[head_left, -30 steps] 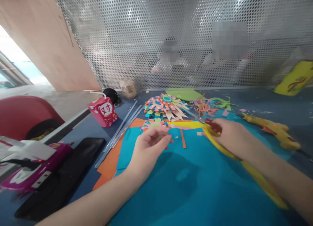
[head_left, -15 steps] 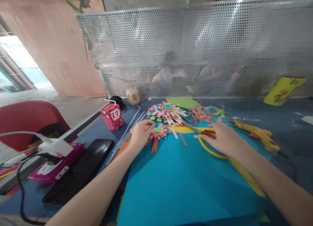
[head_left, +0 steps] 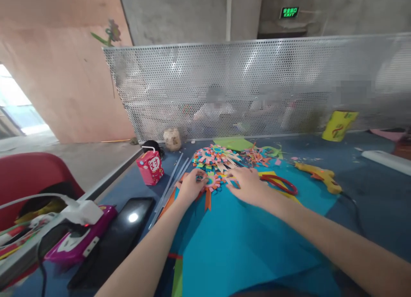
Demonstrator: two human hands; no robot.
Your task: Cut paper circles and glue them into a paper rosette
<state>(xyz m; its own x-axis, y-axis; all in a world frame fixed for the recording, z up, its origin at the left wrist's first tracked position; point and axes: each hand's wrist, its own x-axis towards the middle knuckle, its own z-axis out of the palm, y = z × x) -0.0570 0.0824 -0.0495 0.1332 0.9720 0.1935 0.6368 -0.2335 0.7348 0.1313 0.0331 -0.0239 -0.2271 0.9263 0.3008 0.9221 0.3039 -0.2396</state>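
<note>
A small paper rosette (head_left: pixel 212 182) with a pink fringe, a green centre and an orange ribbon tail lies on the blue paper (head_left: pixel 221 250). My left hand (head_left: pixel 191 187) has its fingertips closed on the rosette's left edge. Just right of it is my right hand (head_left: pixel 246 184), fingers bent and apart above pale paper strips, with nothing visibly gripped. Scissors with red handles (head_left: pixel 282 183) lie beyond the right wrist; their blades are hidden behind that hand. A pile of finished-looking fringed rosettes (head_left: pixel 213 155) sits behind both hands.
Paper scraps (head_left: pixel 257 155) lie behind the hands, and a yellow glue gun (head_left: pixel 321 175) rests at right. Clear glue sticks (head_left: pixel 170 181), a pink drink carton (head_left: pixel 150 166), a black phone (head_left: pixel 112 241) and a purple power strip (head_left: pixel 81 241) are at left. A perforated metal screen (head_left: pixel 192 74) borders the back.
My right hand has let go of the scissors and moved left toward the small rosette. My left hand has come closer onto the rosette's edge. The camera view has tilted up.
</note>
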